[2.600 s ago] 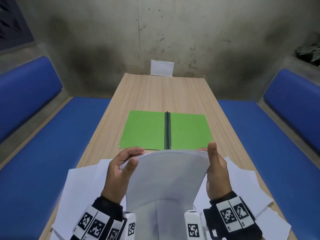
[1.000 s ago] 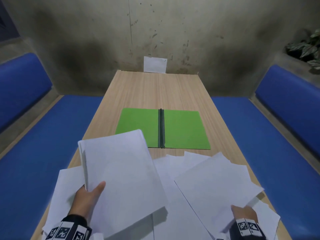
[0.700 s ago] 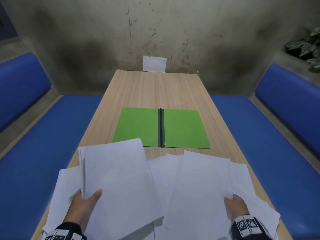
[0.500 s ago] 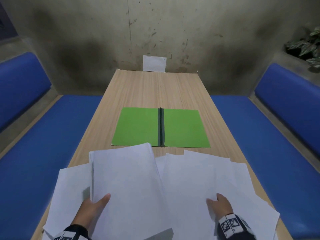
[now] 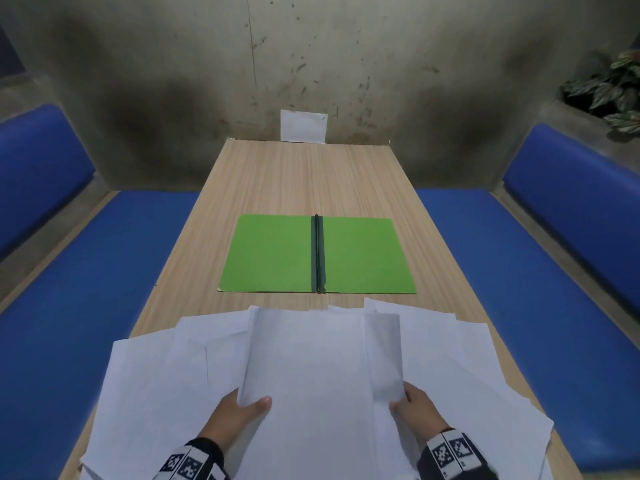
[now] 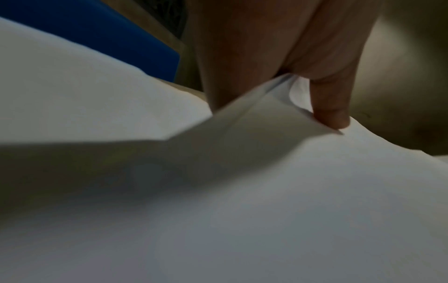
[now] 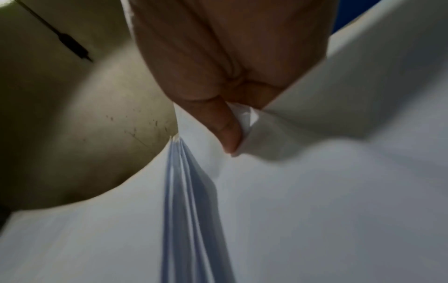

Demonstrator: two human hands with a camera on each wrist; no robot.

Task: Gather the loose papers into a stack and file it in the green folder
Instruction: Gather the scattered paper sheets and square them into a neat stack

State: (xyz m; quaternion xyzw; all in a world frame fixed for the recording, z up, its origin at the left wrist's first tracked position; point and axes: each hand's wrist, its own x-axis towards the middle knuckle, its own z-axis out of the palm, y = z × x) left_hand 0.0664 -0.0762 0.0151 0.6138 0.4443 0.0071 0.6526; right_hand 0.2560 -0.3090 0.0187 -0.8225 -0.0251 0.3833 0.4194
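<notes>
— How many things do you have there?
— One green folder [image 5: 317, 254], lying open past the loose papers [image 5: 450, 358], too overlapped to count. Your left hand [image 5: 239, 415] and right hand [image 5: 414, 408] each pinch a sheaf.
— The room?
— A wooden surface [image 5: 304, 178], two blue benches [image 5: 86, 306], a stained wall [image 5: 346, 64].

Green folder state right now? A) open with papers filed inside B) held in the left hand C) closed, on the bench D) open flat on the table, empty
D: the green folder lies open on the table, both covers bare, beyond the papers.
</notes>
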